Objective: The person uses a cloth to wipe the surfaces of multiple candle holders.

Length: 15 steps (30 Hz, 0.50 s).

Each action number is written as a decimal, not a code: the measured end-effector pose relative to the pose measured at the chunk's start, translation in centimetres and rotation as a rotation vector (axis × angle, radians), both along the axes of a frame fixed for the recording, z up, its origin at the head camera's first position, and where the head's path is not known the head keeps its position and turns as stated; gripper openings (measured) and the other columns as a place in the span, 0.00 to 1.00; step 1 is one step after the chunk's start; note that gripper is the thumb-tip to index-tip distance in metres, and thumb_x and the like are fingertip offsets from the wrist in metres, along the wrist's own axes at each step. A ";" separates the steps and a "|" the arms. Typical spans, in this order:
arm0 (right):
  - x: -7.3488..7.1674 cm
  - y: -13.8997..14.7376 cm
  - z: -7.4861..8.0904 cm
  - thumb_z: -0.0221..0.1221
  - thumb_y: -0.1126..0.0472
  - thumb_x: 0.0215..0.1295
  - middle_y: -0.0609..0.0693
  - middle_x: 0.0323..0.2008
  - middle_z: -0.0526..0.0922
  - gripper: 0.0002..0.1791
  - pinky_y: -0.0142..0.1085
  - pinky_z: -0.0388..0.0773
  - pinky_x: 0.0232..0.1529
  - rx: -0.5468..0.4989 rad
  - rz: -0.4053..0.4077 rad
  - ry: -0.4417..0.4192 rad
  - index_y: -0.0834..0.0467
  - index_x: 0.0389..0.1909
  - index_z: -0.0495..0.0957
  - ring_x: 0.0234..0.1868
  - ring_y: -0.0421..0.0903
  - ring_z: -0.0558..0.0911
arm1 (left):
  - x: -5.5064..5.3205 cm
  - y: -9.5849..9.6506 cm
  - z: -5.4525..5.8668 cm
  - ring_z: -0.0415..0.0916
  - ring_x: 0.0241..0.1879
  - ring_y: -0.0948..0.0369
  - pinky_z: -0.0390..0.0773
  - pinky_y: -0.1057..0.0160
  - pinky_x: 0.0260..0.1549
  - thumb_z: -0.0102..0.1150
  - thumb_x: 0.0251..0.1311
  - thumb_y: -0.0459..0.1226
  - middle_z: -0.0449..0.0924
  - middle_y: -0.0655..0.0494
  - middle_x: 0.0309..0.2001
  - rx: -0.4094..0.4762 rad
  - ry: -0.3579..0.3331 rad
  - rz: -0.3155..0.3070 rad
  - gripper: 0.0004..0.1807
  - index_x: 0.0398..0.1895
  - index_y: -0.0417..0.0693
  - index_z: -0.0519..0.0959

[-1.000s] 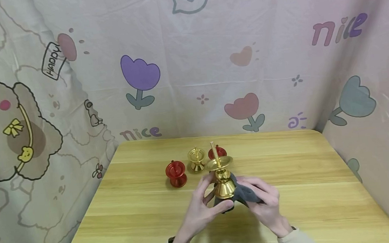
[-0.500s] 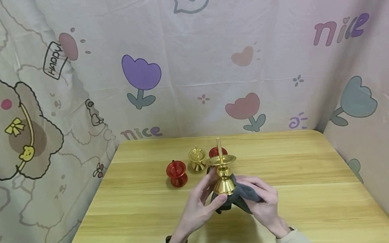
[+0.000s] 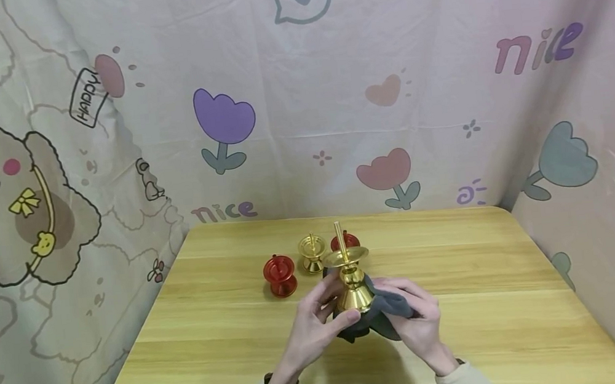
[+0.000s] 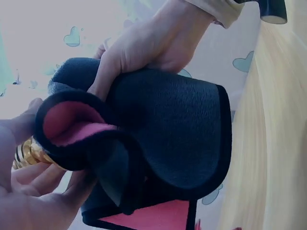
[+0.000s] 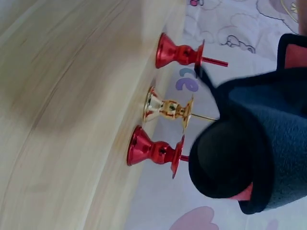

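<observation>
The left hand (image 3: 312,330) grips the large holder (image 3: 355,295) at its base. The thumb bears on the front lower edge and the other fingers lie along the left side; the fingers are clamped on the base. The holder is gold, raised above the surface (image 3: 203,325), base downward, with its rod tilted slightly to the left. A wide dish surrounds the rod above a rounded stem.

The right hand (image 3: 421,317) pinches the cloth (image 3: 390,302); its fingers are closed on the fabric. The cloth is dark grey with a black border and a pink reverse. It contacts the right side of the base and also hangs below it. In the left wrist view, one edge is curled into a loop that exposes the pink side.

Three smaller holders stand upright behind the hands. The left red holder (image 3: 279,275) is nearest the left edge. The small gold holder (image 3: 312,254) stands in the middle. The right red holder (image 3: 350,240) is partly hidden behind the large holder.

A printed backdrop (image 3: 295,174) rises behind the surface. Light sleeves (image 3: 465,382) cover both forearms.
</observation>
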State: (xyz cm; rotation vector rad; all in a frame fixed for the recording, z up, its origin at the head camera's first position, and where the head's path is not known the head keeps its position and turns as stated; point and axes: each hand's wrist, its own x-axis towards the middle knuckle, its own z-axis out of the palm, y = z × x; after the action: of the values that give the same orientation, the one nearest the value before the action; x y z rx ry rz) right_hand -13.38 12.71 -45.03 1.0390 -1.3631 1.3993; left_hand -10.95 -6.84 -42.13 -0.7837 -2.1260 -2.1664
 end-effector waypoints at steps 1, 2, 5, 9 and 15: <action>0.0 0.0 0.0 0.65 0.77 0.58 0.64 0.42 0.87 0.08 0.33 0.83 0.56 -0.007 0.009 -0.010 0.77 0.39 0.84 0.49 0.51 0.88 | 0.0 0.0 0.0 0.76 0.61 0.67 0.75 0.63 0.64 0.67 0.61 0.31 0.74 0.36 0.66 0.003 0.001 -0.019 0.41 0.77 0.41 0.60; 0.0 0.0 0.0 0.65 0.77 0.58 0.64 0.43 0.87 0.08 0.33 0.83 0.56 -0.008 0.007 -0.013 0.77 0.39 0.84 0.48 0.51 0.88 | 0.0 0.0 0.0 0.75 0.61 0.67 0.75 0.63 0.65 0.67 0.62 0.31 0.73 0.37 0.66 -0.005 0.004 -0.027 0.41 0.77 0.42 0.59; 0.0 0.0 0.2 0.64 0.76 0.60 0.66 0.40 0.87 0.07 0.34 0.83 0.56 0.018 -0.032 0.023 0.77 0.38 0.84 0.47 0.53 0.88 | 0.0 0.1 0.1 0.73 0.63 0.65 0.73 0.61 0.68 0.69 0.60 0.34 0.71 0.43 0.68 -0.062 0.034 0.007 0.42 0.77 0.48 0.62; 0.0 0.0 0.6 0.63 0.73 0.63 0.66 0.35 0.85 0.07 0.34 0.83 0.56 0.071 -0.091 0.092 0.76 0.37 0.84 0.47 0.53 0.87 | 0.0 0.2 0.0 0.73 0.59 0.63 0.76 0.62 0.64 0.74 0.56 0.36 0.74 0.50 0.65 -0.119 0.078 0.078 0.40 0.73 0.55 0.68; 0.1 0.0 0.6 0.63 0.74 0.63 0.66 0.37 0.85 0.07 0.36 0.83 0.57 0.070 -0.066 0.097 0.76 0.38 0.84 0.48 0.53 0.87 | -0.1 -0.1 -0.1 0.75 0.58 0.68 0.74 0.69 0.64 0.69 0.59 0.31 0.74 0.37 0.63 -0.034 0.075 0.008 0.41 0.76 0.41 0.62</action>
State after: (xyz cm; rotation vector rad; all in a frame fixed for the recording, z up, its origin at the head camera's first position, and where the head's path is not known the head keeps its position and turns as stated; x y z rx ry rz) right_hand -13.32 12.67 -44.42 1.0837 -1.3712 1.2451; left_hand -11.07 -6.92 -42.24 -0.8436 -2.1316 -2.0670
